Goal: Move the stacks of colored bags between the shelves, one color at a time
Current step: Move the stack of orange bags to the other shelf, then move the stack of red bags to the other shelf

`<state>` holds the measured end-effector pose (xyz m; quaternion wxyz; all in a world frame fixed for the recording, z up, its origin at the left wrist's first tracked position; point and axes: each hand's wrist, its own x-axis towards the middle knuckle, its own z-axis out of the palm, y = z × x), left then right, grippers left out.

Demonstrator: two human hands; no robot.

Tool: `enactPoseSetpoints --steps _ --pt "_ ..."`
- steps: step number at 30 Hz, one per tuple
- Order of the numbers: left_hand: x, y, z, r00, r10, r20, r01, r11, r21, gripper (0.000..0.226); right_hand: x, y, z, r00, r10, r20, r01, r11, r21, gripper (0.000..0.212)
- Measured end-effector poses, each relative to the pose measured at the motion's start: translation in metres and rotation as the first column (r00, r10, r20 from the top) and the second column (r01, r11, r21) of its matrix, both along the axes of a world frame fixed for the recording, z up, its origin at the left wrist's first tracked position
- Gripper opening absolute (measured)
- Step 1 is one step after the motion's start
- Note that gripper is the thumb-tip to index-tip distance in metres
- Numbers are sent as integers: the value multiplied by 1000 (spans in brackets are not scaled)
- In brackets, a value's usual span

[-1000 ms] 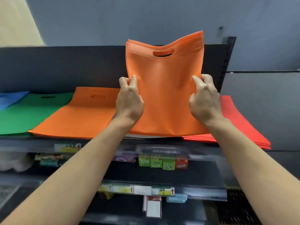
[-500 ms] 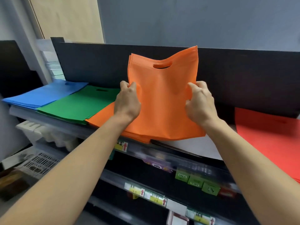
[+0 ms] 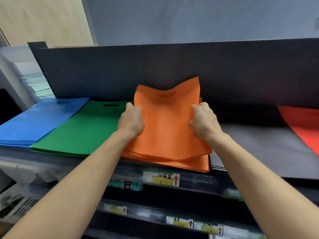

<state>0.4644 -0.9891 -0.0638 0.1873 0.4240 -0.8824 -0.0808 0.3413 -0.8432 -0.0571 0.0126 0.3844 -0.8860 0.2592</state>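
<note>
Orange non-woven fabric is the material in both hands. Two bare forearms enter from the lower corners and converge upward over the shelf's front rail, which carries a yellow-and-white price label (image 3: 161, 178). The left hand (image 3: 132, 120) clamps the left side edge of a thin bundle of flat orange bags (image 3: 167, 121), knuckles up, fingers curled onto the fabric. The right hand (image 3: 203, 123) mirrors it on the right side edge, fingers folded around the fabric and bunching it slightly.

The bundle's long axis runs front to back. Its closed bottom edge is nearest the person and lies low on a flat stack of matching orange bags (image 3: 195, 163) on the top shelf. Its handle cut-out end points away and tilts upward, with both far corners raised against the dark back panel (image 3: 155, 66).

To the left, a flat green bag stack (image 3: 82, 130) sits just beside the orange stack, then a blue bag stack (image 3: 34, 121). To the right lies bare grey shelf surface (image 3: 267, 149), then a red bag stack (image 3: 305, 125), well apart.
</note>
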Motion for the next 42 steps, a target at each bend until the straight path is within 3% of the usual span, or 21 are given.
enactPoseSetpoints --steps 3,5,8,12,15,19,24,32,38,42 --pt "0 -13 -13 996 -22 81 20 999 31 17 1 -7 -11 998 -54 13 53 996 70 33" --pt "-1 -18 -19 985 -9 170 3 999 39 19 1 -7 -17 996 -83 11 82 991 105 26" --pt "-4 -18 -18 965 16 261 2 998 -67 27 2 -2 -19 991 -121 -53 126 984 124 23" --pt "-30 4 -1 979 -154 132 173 974 -148 32 0 15 -2 970 -129 -206 146 987 66 6" --pt "-57 44 18 925 -377 -46 355 901 -249 36 -6 45 18 919 -165 -358 183 983 19 22" --pt "-94 124 41 713 -666 -219 544 722 -428 38 -16 118 44 808 -290 -513 288 954 -86 32" --pt "-140 244 62 457 -840 -294 657 541 -525 37 -34 234 64 678 -458 -574 446 878 -173 33" --pt "-196 451 83 124 -928 -351 772 312 -553 40 -40 438 77 456 -673 -582 727 659 -192 31" --pt "-206 605 79 -150 -921 -359 846 69 -528 39 -20 577 77 273 -785 -557 891 425 -163 28" --pt "-215 683 76 -271 -897 -350 873 -76 -481 35 -10 648 72 147 -850 -505 957 251 -144 26"
